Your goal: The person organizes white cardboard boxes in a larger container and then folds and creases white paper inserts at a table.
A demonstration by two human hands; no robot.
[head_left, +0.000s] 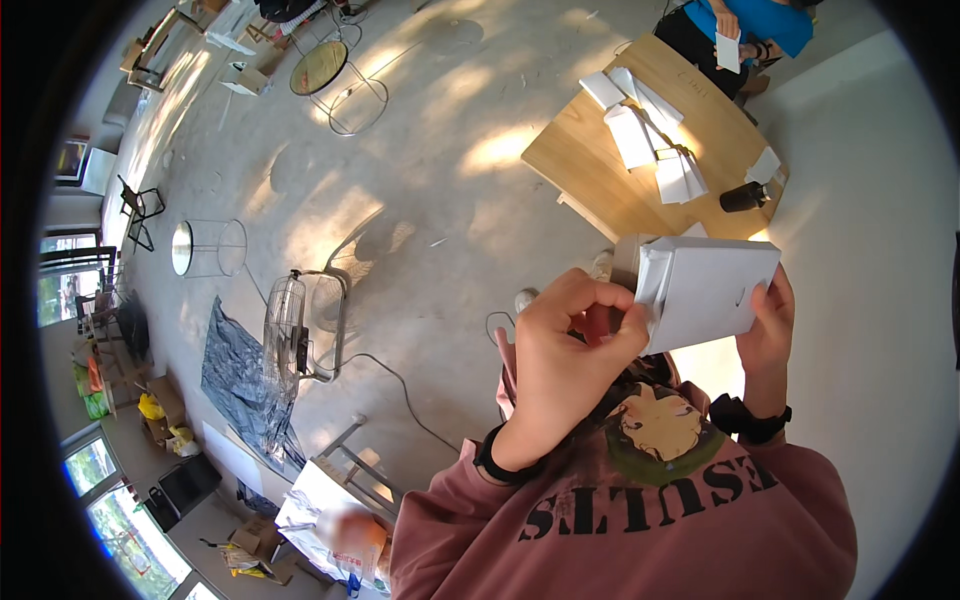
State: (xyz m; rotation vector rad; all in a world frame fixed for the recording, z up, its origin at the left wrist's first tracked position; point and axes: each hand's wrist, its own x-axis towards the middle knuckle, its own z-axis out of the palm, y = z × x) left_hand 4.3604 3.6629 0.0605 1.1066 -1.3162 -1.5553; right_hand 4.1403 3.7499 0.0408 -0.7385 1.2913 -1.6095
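Note:
In front of my chest, a white paper box (708, 292) is held up, its broad face toward me and a small dark mark near its right side. My right hand (768, 325) grips its right edge, thumb on the face and fingers behind. At the opposite end my left hand (575, 345) is closed in a pinch, thumb and forefinger against the box's left edge, where a loose white flap or fold shows. What lies within the left fingers is partly hidden. Just beyond the box stands a wooden table (560, 150) bearing several white boxes (630, 135).
A black bottle (744, 197) lies on the table near its right corner. Across it, another person's hand holds a white card (727, 52). Left on the concrete floor are a standing fan (287, 335) with its cable, a dark plastic sheet (232, 385) and a round stool (320, 68).

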